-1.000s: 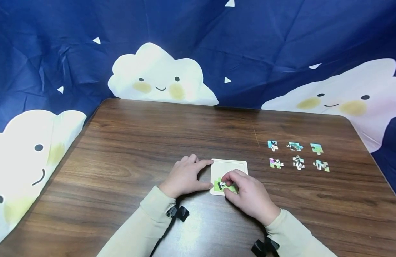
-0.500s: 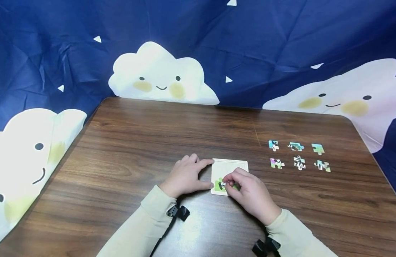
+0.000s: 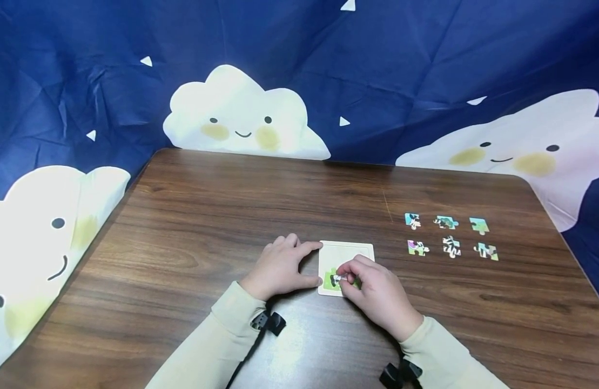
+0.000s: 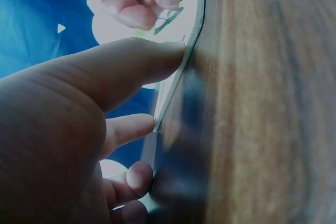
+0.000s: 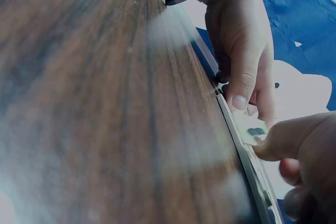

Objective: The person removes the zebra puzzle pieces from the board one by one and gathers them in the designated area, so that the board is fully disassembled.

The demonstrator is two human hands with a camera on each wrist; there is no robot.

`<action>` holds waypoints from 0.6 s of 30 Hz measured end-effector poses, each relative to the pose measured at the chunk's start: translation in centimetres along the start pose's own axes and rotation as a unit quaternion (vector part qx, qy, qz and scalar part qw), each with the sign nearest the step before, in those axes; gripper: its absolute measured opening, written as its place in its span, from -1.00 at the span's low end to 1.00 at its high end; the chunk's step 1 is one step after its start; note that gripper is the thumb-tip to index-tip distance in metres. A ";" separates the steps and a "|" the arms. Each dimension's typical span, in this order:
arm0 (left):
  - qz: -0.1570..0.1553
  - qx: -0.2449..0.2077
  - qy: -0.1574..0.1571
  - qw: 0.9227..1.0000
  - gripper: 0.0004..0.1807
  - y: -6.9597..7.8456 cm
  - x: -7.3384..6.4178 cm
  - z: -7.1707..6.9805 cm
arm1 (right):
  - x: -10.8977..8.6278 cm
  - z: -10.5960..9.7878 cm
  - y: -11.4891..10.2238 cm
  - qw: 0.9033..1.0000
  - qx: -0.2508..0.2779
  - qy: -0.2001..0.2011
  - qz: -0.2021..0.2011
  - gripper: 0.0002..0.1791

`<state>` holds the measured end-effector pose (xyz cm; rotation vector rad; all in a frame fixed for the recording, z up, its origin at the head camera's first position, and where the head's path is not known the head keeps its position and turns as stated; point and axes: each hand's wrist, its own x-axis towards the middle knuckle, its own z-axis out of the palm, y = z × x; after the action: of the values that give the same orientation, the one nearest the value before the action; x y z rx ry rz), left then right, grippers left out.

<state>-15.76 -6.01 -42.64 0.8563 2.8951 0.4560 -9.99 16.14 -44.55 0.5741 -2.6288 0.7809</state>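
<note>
Low in the middle of the head view, two pale sleeves reach up onto the brown wood counter (image 3: 192,227). The right hand (image 3: 374,297) has its fingers curled — thumb and fingertip pinch a small puzzle piece (image 3: 337,279) with black and white on it. That piece sits over the lower part of the white puzzle tray (image 3: 348,250), just by a green piece (image 3: 328,282) already lying in the tray's lower left corner. The left hand (image 3: 280,267) lies flat beside the tray on its left. Its fingers are mostly straight, and the thumb and first finger press against the tray's left edge. In the left wrist view the thumb (image 4: 131,66) touches the thin edge of the tray (image 4: 178,77).

A bit farther off, at the middle right of the head view, six loose puzzle pieces (image 3: 450,236) lie in two neat rows of three, well apart from the tray.

Farthest away, across the top of the frame, hangs a dark blue cloth (image 3: 401,65) with smiling white clouds — one cloud (image 3: 241,116) sits just behind the counter's far edge
</note>
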 end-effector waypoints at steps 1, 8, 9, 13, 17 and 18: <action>0.000 -0.001 0.000 1.000 -0.17 0.0 0.0 0.0 | 0.0 0.0 0.0 1.000 0.001 0.009 -0.003 -0.83; 0.005 -0.006 0.003 1.000 -0.19 -0.3 -0.2 0.4 | -0.4 -0.1 0.9 0.997 0.036 0.069 -0.019 -0.80; 0.008 -0.004 0.004 1.000 -0.19 -0.3 -0.2 0.4 | -0.5 -0.3 1.2 0.996 0.041 0.075 -0.022 -0.79; 0.012 0.001 0.010 1.000 -0.19 -0.6 -0.1 0.6 | -0.9 -1.1 2.4 0.993 0.063 0.091 -0.029 -0.74; 0.013 -0.003 0.010 1.000 -0.19 -0.7 -0.1 0.6 | -1.7 -1.9 3.7 0.994 0.069 0.085 -0.023 -0.71; 0.013 -0.005 0.011 1.000 -0.19 -0.8 -0.1 0.6 | -1.9 -2.1 4.0 0.994 0.070 0.081 -0.020 -0.71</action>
<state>-15.94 -6.55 -43.44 0.8928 2.9019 0.4841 -9.79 20.95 -45.45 0.5729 -2.4215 0.9618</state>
